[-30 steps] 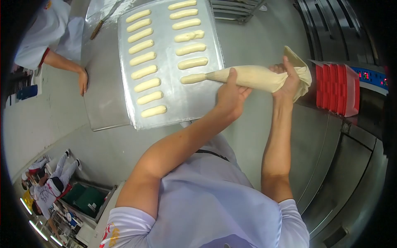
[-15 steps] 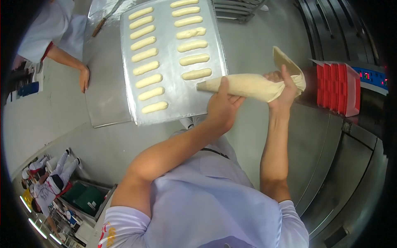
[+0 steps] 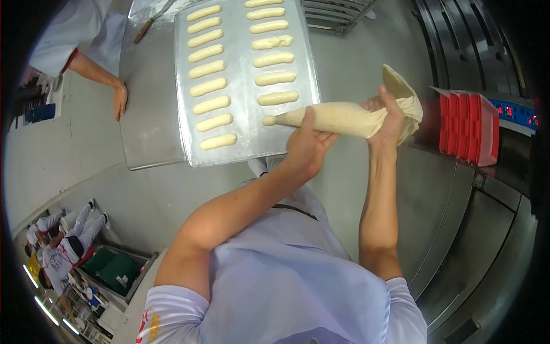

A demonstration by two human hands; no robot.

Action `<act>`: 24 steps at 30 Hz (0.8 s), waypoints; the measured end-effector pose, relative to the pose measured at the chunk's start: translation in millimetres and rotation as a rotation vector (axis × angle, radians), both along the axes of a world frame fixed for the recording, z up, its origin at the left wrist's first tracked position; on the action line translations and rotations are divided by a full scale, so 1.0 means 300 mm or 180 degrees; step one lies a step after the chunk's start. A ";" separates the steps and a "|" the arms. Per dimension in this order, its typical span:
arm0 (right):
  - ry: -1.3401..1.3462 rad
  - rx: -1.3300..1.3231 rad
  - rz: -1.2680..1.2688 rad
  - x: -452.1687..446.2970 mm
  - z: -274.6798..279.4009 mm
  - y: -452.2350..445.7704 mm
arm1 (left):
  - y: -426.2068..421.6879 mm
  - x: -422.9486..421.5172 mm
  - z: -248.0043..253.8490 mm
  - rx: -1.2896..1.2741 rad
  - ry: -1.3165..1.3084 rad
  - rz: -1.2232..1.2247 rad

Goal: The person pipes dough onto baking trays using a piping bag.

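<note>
A full cream-coloured piping bag (image 3: 344, 119) lies across both hands, its metal tip (image 3: 282, 117) pointing left over the tray. My right hand (image 3: 388, 119) is wrapped round the gathered, twisted top of the bag. Under the bag near its tip, my left hand (image 3: 309, 146) supports it, thumb against its side. At the tip, a small round blob of batter (image 3: 268, 120) sits on the metal tray (image 3: 252, 143). Two columns of piped batter strips lie on the tray; one strip (image 3: 272, 42) in the right column is lumpy.
A co-worker's hand (image 3: 120, 100) rests on the metal table (image 3: 146, 132) at the left. A wooden-handled knife (image 3: 144, 31) lies behind it. Red stacked trays (image 3: 467, 126) stand at the right by an oven panel. A metal rack (image 3: 335, 14) is behind; more people are at lower left.
One more full strip was laid in the right column, the bag lifted off it, and a new blob now shows at the tip. The tray has shifted slightly up and right in view.
</note>
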State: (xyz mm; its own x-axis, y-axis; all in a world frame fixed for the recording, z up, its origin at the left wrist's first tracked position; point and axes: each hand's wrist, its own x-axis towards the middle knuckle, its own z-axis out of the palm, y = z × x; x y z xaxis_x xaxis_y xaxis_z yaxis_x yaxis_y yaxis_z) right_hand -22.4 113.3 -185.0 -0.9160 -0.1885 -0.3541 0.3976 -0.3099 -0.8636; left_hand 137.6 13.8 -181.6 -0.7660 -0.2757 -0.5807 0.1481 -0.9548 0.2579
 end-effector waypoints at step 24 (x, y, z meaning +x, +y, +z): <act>-0.0193 -0.0326 -0.0417 -0.042 0.101 0.117 | 0.126 -0.100 -0.022 0.0020 0.0139 -0.0318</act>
